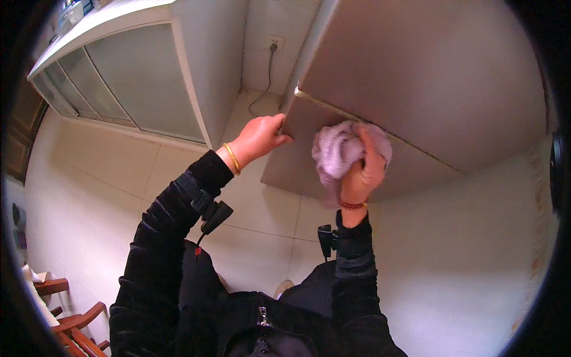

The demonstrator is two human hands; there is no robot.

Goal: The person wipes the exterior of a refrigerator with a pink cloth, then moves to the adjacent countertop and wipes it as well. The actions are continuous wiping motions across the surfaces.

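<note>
A large grey-brown two-door cabinet, probably a refrigerator [415, 76], stands before me, with a narrow gap between its upper and lower doors. My right hand [366, 167] presses a crumpled pinkish-purple cloth [337, 154] against the lower door [294, 165], just under that gap; the cloth is slightly blurred. My left hand [263, 136] is at the left edge of the lower door, its thumb and fingers about that edge; whether it grips the door is unclear.
A white cabinet with frosted glass panels [142, 80] stands at the left. Behind, a grey cord [270, 71] runs from a wall socket [275, 42] down to the tiled floor [263, 214]. Part of a reddish wooden chair [84, 317] shows at lower left; a pale wall [455, 250] is on the right.
</note>
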